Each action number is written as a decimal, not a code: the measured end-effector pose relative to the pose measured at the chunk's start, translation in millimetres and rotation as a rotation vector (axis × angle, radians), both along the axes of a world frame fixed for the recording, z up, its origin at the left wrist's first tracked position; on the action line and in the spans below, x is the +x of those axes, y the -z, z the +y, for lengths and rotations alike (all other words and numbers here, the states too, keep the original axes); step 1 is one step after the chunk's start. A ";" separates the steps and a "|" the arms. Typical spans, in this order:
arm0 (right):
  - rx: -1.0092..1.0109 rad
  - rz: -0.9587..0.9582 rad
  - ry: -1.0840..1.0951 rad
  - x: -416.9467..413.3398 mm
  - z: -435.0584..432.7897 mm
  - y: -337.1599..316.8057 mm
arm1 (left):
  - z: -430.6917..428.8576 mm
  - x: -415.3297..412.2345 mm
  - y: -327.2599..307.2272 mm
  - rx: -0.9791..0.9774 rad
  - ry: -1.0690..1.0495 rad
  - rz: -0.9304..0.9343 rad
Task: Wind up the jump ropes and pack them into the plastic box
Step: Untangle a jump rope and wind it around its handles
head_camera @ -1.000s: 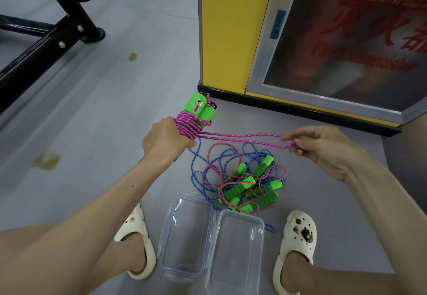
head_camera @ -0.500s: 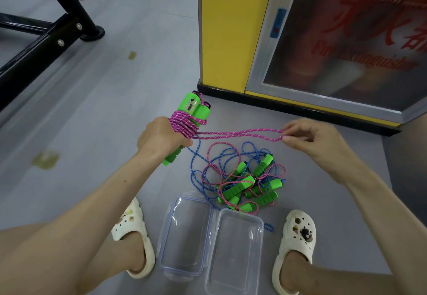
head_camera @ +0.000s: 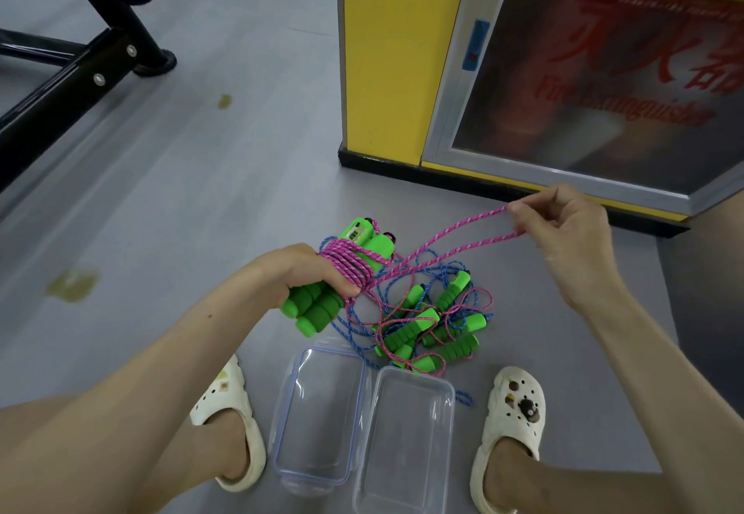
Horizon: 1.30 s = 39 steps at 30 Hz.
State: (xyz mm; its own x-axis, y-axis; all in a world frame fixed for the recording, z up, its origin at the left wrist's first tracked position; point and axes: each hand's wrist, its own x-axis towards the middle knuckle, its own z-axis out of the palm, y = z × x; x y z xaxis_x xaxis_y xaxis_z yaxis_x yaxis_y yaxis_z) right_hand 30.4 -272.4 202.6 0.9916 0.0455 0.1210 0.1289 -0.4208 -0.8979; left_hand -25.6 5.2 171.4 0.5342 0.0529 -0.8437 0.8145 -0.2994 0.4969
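Head view: left hand (head_camera: 294, 276) grips paired green handles (head_camera: 318, 310), pink rope (head_camera: 455, 232) part-wound; right hand (head_camera: 563, 232) pinches loop end. Step: winding. Next, likely: wrap tail, tuck, drop in plastic box (head_camera: 451, 389).

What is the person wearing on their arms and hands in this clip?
Nothing is worn on them. The left hand and right hand are bare, with no gloves, rings or watch. The left forearm and right forearm are bare too, with no sleeve in view.
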 end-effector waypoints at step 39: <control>0.375 0.662 -0.173 -7.2 -10.9 -10.8 | 14.9 3.4 -4.0 0.347 -0.293 -0.428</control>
State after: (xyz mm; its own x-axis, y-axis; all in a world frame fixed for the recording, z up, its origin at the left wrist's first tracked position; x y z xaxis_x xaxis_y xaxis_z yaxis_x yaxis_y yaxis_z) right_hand 23.1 -283.3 213.4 0.8455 0.2787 -0.4554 -0.4470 -0.0970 -0.8893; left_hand -22.2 20.1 175.4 0.7430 0.4809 -0.4655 0.6374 -0.2961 0.7114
